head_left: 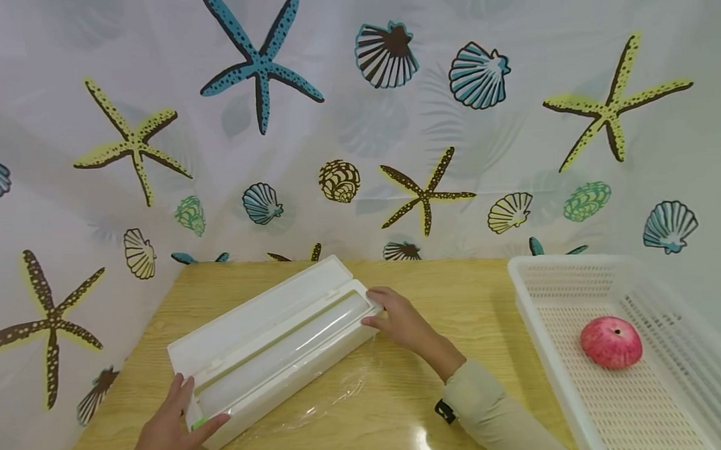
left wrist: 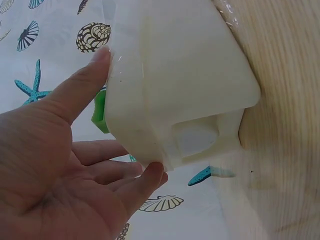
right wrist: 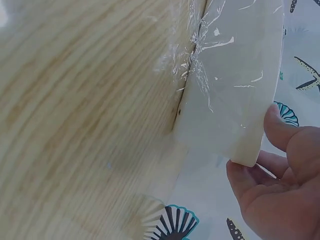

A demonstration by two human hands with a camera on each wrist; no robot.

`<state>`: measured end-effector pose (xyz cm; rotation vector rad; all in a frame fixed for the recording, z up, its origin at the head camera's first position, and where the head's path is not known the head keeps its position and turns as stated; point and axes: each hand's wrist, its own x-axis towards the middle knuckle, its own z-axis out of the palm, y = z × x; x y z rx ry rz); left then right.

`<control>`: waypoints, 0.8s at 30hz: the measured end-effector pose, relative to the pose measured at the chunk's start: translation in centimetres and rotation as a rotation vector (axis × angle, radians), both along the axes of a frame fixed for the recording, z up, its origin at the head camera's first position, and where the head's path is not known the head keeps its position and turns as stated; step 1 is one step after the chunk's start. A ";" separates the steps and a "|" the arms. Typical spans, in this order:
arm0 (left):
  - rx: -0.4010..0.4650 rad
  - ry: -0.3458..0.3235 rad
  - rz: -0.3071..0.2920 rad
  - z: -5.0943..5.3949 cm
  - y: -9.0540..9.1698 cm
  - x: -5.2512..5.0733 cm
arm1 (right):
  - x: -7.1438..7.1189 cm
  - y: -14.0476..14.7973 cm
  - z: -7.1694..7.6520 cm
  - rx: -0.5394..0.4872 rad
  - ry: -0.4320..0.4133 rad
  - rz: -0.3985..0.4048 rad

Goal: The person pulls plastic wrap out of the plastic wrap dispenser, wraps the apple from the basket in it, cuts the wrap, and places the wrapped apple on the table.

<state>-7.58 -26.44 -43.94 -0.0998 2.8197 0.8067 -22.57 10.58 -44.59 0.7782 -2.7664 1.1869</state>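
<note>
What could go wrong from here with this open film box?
The loose film, lying wrinkled down the front of the white box and onto the table, could cling to itself. The open lid might swing if the box is shifted. The left hand and right hand hold the box's ends, not that loose film, so it may tangle.

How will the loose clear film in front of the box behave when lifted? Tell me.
The film is probably floppy, as it lies wrinkled on the table. It is likely thin and light, since the wood grain shows through it. It may cling, as creases of it lie against the front of the box.
</note>
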 end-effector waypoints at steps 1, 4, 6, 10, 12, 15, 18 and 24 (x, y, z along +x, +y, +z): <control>-0.006 0.005 -0.008 -0.1 0.0 0.0 | -0.1 0.0 0.0 0.011 0.006 0.007; -0.025 0.031 -0.041 -0.3 0.0 0.0 | -0.2 0.0 0.0 0.046 0.002 0.020; -0.051 0.060 -0.065 -0.4 0.1 0.1 | -0.2 0.0 0.1 0.070 0.011 0.025; -0.100 0.084 -0.086 -0.2 0.1 0.1 | -0.1 -0.1 0.4 0.105 0.025 0.018; -0.115 0.088 -0.080 -0.2 0.2 0.1 | 0.0 -0.2 0.5 0.114 0.022 0.005; -0.121 0.088 -0.063 -0.1 0.3 0.1 | 0.1 -0.3 0.7 0.113 0.004 -0.023; -0.123 0.097 -0.053 -0.2 0.4 0.2 | 0.1 -0.4 0.8 0.112 -0.008 -0.046; -0.112 0.125 -0.063 -0.2 0.2 0.1 | 0.0 -0.7 0.5 0.116 -0.018 -0.066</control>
